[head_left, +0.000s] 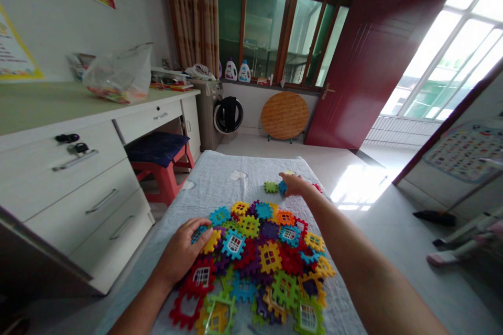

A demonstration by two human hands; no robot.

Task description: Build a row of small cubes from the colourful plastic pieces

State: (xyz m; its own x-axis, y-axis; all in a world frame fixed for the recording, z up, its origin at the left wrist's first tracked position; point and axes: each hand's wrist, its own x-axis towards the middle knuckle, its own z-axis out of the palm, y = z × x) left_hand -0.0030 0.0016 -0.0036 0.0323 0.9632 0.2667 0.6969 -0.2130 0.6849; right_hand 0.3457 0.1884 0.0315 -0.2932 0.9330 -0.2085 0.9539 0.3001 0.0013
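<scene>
Blue block at the right hand is best kept square to the green block; the left hand touches the pile, both grips unclear.

Interlocking plastic blocks are showing red, yellow, blue, green, purple and orange over a pale blue-grey cloth; a deep red door is gleaming beyond, a brown patterned curtain is hanging in vertical folds, and a navy seat pad is topping a coral-pink stool.
</scene>
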